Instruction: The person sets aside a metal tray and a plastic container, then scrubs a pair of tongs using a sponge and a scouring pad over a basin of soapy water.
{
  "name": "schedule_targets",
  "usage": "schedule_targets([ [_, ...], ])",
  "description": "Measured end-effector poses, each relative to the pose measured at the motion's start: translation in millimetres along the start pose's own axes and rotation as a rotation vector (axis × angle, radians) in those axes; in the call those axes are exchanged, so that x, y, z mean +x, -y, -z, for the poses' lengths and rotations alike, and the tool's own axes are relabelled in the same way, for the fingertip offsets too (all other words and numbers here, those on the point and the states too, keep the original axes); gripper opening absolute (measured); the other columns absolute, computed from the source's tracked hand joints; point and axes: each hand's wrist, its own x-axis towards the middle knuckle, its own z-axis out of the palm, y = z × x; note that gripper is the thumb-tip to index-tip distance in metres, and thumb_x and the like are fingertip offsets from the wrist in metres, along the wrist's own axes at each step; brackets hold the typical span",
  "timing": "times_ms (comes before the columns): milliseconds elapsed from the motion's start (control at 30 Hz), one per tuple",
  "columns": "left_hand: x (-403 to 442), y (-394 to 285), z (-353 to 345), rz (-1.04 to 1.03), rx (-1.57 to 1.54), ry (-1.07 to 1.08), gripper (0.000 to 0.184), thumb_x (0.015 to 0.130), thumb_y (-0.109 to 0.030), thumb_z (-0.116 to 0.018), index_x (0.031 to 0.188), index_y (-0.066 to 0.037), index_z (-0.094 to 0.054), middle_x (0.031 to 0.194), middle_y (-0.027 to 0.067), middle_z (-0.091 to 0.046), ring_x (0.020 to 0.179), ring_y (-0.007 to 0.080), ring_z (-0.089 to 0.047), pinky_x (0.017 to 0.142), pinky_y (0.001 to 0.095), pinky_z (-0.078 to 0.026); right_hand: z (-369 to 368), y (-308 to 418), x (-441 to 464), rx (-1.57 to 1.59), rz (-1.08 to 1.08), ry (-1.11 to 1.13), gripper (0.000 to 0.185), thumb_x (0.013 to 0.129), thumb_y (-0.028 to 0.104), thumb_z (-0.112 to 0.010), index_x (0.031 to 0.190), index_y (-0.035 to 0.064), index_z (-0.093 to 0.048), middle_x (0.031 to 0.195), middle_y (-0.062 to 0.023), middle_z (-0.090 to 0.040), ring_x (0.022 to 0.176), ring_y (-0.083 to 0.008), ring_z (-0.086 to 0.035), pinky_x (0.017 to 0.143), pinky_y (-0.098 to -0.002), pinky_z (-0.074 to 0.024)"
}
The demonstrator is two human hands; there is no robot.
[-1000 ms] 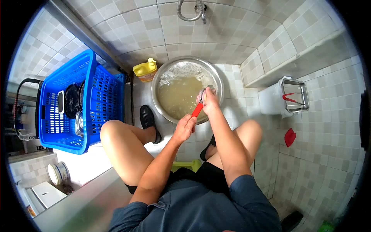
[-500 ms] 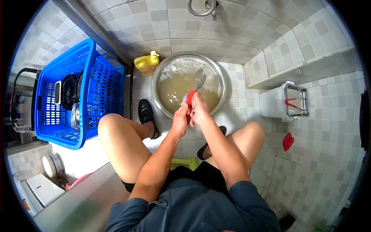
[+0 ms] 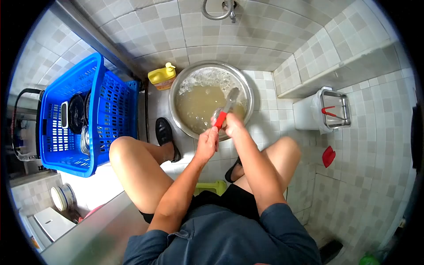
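Observation:
My left hand point(image 3: 207, 143) is closed around the lower end of a tool with a red handle point(image 3: 221, 120) and a flat grey metal blade point(image 3: 231, 99). The blade points up and to the right above the basin. My right hand point(image 3: 233, 125) wraps around the handle near the blade, with a silvery, shiny wad point(image 3: 217, 113) at its fingers that looks like a wire scrubber. Below both hands, a wide steel basin point(image 3: 173, 104) holds cloudy, brownish water with foam along its far side. The tool's exact kind is unclear.
To the left stands a blue plastic basket point(image 3: 95, 128) with dark pans and metalware. A yellow pump bottle point(image 3: 162, 78) is beside the basin. On the right are a white bin point(image 3: 308, 113) with a metal tray and red-handled item, and a red object point(image 3: 328, 157). A hose point(image 3: 215, 17) hangs above.
My right hand has shifted slightly up the handle, and my left hand has moved down toward me. More of the red handle and silvery wad shows. The view has shifted a little.

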Motion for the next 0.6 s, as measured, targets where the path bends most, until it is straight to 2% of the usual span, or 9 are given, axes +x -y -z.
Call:
schedule_targets([
  [100, -10.8, -3.6, -7.4, 0.036, 0.003, 0.042, 0.049, 0.106, -0.039, -0.043, 0.07, -0.006, -0.049, 0.054, 0.0004, -0.047, 0.044, 0.0107, -0.045, 0.042, 0.0276, -0.036, 23.0, 24.4, 16.7, 0.156, 0.15, -0.157, 0.017, 0.099, 0.017, -0.049, 0.094, 0.0022, -0.056, 0.076, -0.0151, -0.062, 0.058, -0.0279, -0.061, 0.051, -0.0429, -0.0554],
  [200, -12.8, -8.6, -2.0, 0.049, -0.04, 0.07, 0.05, 0.105, -0.042, -0.044, 0.069, -0.007, -0.049, 0.055, 0.0012, -0.048, 0.045, 0.0112, -0.045, 0.042, 0.028, -0.037, 41.8, 33.7, 30.6, 0.259, 0.233, -0.316, 0.01, 0.097, 0.01, -0.052, 0.095, 0.0014, -0.056, 0.077, -0.0156, -0.062, 0.062, -0.0306, -0.065, 0.056, -0.0449, -0.0577],
  [300, -9.5, -12.2, 2.0, 0.112, -0.185, 0.054, 0.048, 0.103, -0.046, -0.047, 0.072, -0.009, -0.051, 0.058, 0.0013, -0.048, 0.044, 0.0123, -0.045, 0.042, 0.029, -0.039, 47.8, 26.2, 45.0, 0.218, 0.323, -0.332, 0.013, 0.098, 0.012, -0.051, 0.1, 0.0007, -0.055, 0.08, -0.0164, -0.064, 0.064, -0.0308, -0.066, 0.06, -0.0462, -0.0582],
  [367, -2.5, -14.7, 5.0, 0.158, -0.31, 0.028, 0.047, 0.102, -0.048, -0.048, 0.076, -0.009, -0.052, 0.06, 0.0011, -0.048, 0.044, 0.0128, -0.045, 0.041, 0.0296, -0.041, 63.5, 6.7, 70.6, 0.223, 0.328, -0.094, 0.017, 0.097, 0.016, -0.055, 0.109, 0.0039, -0.056, 0.095, -0.0144, -0.067, 0.085, -0.0268, -0.068, 0.074, -0.0462, -0.0572],
  [433, 6.9, -19.5, 9.8, 0.292, -0.557, -0.126, 0.044, 0.101, -0.05, -0.049, 0.085, -0.009, -0.054, 0.063, 0.0002, -0.046, 0.044, 0.0133, -0.043, 0.041, 0.0309, -0.043, 26.1, 0.2, 38.2, 0.191, 0.197, -0.154, 0.021, 0.094, 0.021, -0.058, 0.112, 0.0105, -0.057, 0.097, -0.007, -0.064, 0.082, -0.0221, -0.065, 0.063, -0.039, -0.0547],
  [467, 10.7, -20.6, 12.7, 0.32, -0.632, -0.123, 0.044, 0.1, -0.052, -0.049, 0.091, -0.01, -0.054, 0.064, -0.0007, -0.046, 0.044, 0.0129, -0.043, 0.041, 0.0306, -0.041, 14.5, -6.6, 29.5, 0.142, 0.189, -0.01, 0.023, 0.094, 0.027, -0.058, 0.111, 0.0115, -0.056, 0.097, -0.0065, -0.064, 0.081, -0.0199, -0.064, 0.062, -0.0374, -0.0541],
  [500, 10.5, -28.5, 11.6, 0.368, -0.631, -0.159, 0.05, 0.1, -0.057, -0.045, 0.104, -0.01, -0.059, 0.068, -0.0035, -0.041, 0.049, 0.0109, -0.038, 0.046, 0.0294, -0.039, -11.3, -7.5, 6.6, 0.116, 0.181, -0.106, 0.019, 0.094, 0.027, -0.058, 0.103, 0.0111, -0.056, 0.087, -0.0055, -0.061, 0.067, -0.0192, -0.061, 0.052, -0.0383, -0.0518],
  [567, 16.7, -19.2, 13.4, 0.391, -0.734, -0.156, 0.052, 0.1, -0.059, -0.043, 0.098, -0.01, -0.057, 0.066, -0.003, -0.043, 0.046, 0.0109, -0.037, 0.043, 0.0288, -0.036, -12.8, -24.3, -2.1, -0.047, 0.084, 0.088, 0.016, 0.093, 0.025, -0.06, 0.094, 0.0098, -0.056, 0.075, -0.0043, -0.057, 0.052, -0.0185, -0.054, 0.043, -0.0392, -0.0472],
  [600, 17.8, -14.6, 14.8, 0.394, -0.736, -0.151, 0.052, 0.1, -0.059, -0.043, 0.098, -0.01, -0.057, 0.066, -0.003, -0.043, 0.046, 0.0109, -0.037, 0.043, 0.0288, -0.036, -16.5, -28.0, -10.6, -0.128, 0.031, 0.049, 0.015, 0.093, 0.024, -0.061, 0.097, 0.0091, -0.058, 0.078, -0.0051, -0.06, 0.058, -0.0194, -0.057, 0.048, -0.0369, -0.0484],
])
